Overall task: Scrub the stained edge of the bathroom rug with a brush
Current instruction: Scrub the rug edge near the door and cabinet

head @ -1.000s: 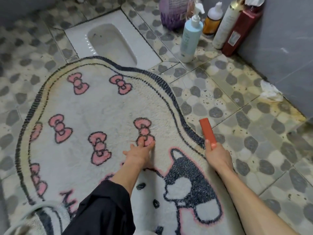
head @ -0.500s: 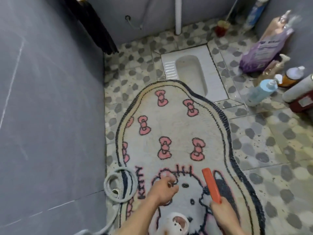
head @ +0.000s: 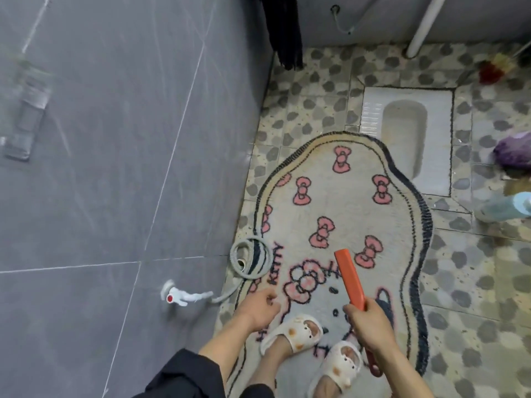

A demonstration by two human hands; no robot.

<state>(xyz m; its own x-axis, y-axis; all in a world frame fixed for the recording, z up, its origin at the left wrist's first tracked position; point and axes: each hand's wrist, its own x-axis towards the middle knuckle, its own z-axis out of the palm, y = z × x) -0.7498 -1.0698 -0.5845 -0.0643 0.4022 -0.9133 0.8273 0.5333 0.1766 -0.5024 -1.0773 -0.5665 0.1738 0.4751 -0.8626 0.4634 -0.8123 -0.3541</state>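
A cream bathroom rug (head: 344, 202) with pink bows, a cat face and a dark wavy border lies on the pebble-tile floor. My right hand (head: 370, 323) grips the handle of an orange-red brush (head: 349, 278), whose long head points up and away over the rug's cat face, held in the air. My left hand (head: 258, 308) hangs above the rug's left edge with fingers loosely curled, holding nothing. My feet in white slippers (head: 293, 333) stand on the near end of the rug.
A grey tiled wall (head: 115, 168) fills the left, with a white tap (head: 181, 295) and a coiled grey hose (head: 250, 258) at the rug's left edge. A squat toilet (head: 408, 139) lies beyond the rug. Bottles (head: 505, 208) stand at the right.
I have risen from a crouch to standing, so the view pulled back and swung left. My left hand lifted off the rug. The brush stayed in my right hand.
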